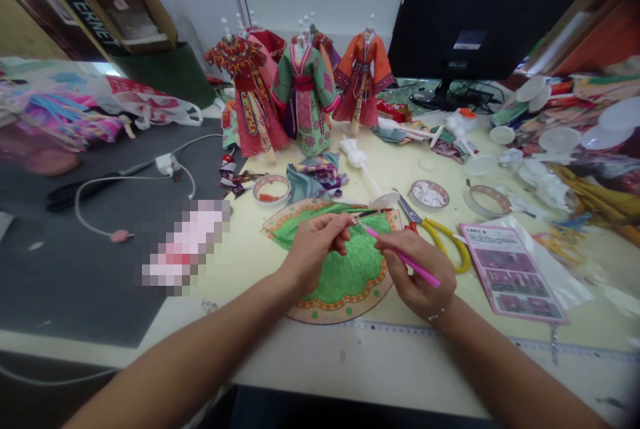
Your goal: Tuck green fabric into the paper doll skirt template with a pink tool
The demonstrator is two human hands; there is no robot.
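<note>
Head view: left hand (315, 252) pinching thin dark-tipped stick (373, 213), fingertips together; right hand (415, 272) pinching pink-handled tool (403, 257). Both above green scalloped fabric panel (345, 276), lying flat; looks light, soft, best held by edge. Yellow-handled scissors (443, 242) just right of panel.

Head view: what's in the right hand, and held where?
A slim pink stick, gripped around its middle by the fingers of the right hand.
</note>
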